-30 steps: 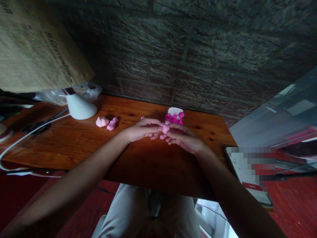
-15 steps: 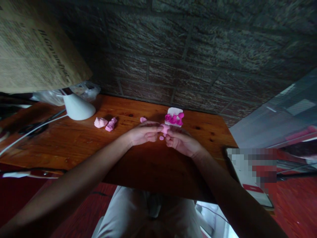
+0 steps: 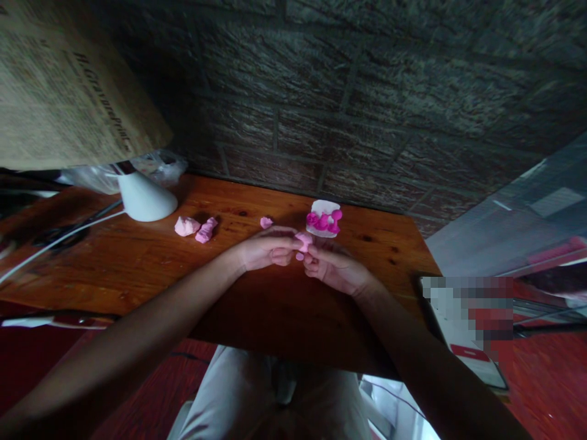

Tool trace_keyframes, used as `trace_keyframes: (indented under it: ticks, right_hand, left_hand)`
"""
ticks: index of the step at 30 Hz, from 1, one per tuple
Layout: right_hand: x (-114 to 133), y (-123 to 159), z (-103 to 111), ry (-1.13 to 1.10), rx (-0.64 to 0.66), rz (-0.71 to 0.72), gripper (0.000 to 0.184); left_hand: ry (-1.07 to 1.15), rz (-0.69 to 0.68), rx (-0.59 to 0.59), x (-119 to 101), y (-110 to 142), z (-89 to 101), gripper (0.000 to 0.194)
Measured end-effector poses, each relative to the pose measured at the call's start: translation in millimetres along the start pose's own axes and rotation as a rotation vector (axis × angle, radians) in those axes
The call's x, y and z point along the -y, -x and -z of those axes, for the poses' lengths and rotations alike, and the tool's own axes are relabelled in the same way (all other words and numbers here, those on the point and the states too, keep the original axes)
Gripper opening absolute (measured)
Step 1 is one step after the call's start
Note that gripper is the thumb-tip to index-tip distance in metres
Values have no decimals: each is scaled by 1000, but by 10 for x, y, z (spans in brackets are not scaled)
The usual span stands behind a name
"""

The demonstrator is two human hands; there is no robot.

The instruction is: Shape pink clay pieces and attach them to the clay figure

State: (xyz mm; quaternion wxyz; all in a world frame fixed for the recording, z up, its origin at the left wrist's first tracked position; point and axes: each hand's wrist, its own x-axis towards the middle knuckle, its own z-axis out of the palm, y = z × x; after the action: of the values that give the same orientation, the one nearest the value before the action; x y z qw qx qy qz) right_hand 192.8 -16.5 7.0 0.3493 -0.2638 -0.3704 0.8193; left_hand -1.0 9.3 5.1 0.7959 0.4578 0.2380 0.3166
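A small lump of light pink modelling clay (image 3: 303, 242) is pinched between my two hands, a little above the table. My left hand (image 3: 269, 247) grips its left side with thumb and fingers. On the right side, the fingertips of my right hand (image 3: 334, 264) close on the same lump. Just below it shows a small round pink piece (image 3: 299, 256). Beyond my hands lies a white slab (image 3: 325, 208) with bright magenta shaped pieces (image 3: 323, 221) on it. A small pink bit of clay (image 3: 266, 222) rests behind my left hand.
Two larger clay lumps, one pale pink (image 3: 186, 226) and one pink (image 3: 206, 230), lie left on the wooden table (image 3: 229, 198). A lamp base (image 3: 149, 198) with a white cord stands behind them, near a clear plastic bag (image 3: 160, 168). A stone-patterned wall borders the back.
Both hands stay on the clay lump, with its visible shape and my fingers slightly shifted. The pieces on the table stay in place; the view shifts slightly.
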Motion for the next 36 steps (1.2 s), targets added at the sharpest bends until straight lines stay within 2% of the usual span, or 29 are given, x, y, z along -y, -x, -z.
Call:
trace_keyframes:
  ticks: [6,10,17,19,21,24,26,30,36]
  right_hand:
    - [24,-6,17,-3,-45,15,36]
    - [26,-1,24,16,-53,26,38]
    - [53,12,50,114,-46,27,41]
    - [116,51,69,241,-85,83,41]
    - [190,112,76,448,-110,164,36]
    - [260,226,51,824,-89,302,25]
    - [249,303,24,1090,-85,372,18]
    - [118,444,14,1518,-161,375,18]
    - [-47,505,78,1603,-182,420,19]
  left_hand:
    - [43,39,31,-1,5,6,25]
    - [44,41,10,-14,12,-5,24]
    - [-65,-29,46,-41,10,-13,30]
    - [-107,-81,4,-57,1,-6,37]
    - [-148,-167,-92,-71,-13,19,45]
    - [-358,-306,-300,-66,-38,80,38]
    - [-535,-364,-335,-41,-53,118,31]
    - [-711,-356,-88,36,-61,128,26]
    - [-911,-363,97,74,-8,26,29]
